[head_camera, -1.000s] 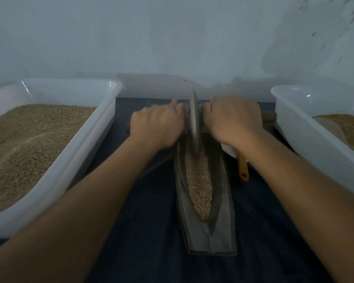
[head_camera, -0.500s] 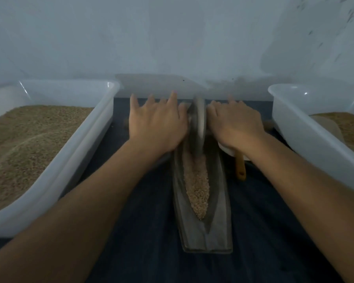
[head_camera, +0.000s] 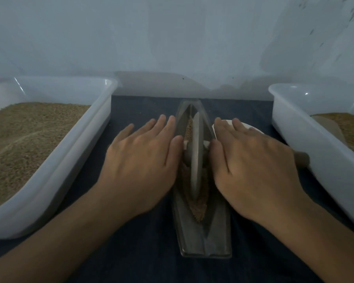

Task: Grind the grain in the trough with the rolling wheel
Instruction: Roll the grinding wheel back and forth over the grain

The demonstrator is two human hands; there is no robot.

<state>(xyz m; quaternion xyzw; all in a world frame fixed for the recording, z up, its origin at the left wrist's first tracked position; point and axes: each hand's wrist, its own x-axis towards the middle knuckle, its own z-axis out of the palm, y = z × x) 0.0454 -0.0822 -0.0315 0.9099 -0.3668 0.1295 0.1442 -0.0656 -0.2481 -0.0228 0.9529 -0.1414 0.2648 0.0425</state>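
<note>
One long grey metal trough (head_camera: 205, 240) lies on the dark blue cloth (head_camera: 143, 258), with brown grain (head_camera: 198, 209) in its groove. One grey round wheel (head_camera: 196, 158) stands upright in the middle of it. Two hands, the left hand (head_camera: 143, 160) and right hand (head_camera: 251, 166), press flat with straight fingers on the wheel's axle (mostly hidden). Two white plastic tubs (head_camera: 55, 174) of grain sit either side.

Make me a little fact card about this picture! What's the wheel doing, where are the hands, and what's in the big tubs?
wheel: rolling wheel stands on edge in the trough
grain: grain lies along the trough's groove
left hand: left hand flat, fingers straight, pressing beside the wheel
right hand: right hand flat on the other side
left tub: left tub holds much grain
right tub: right tub holds some grain
</note>
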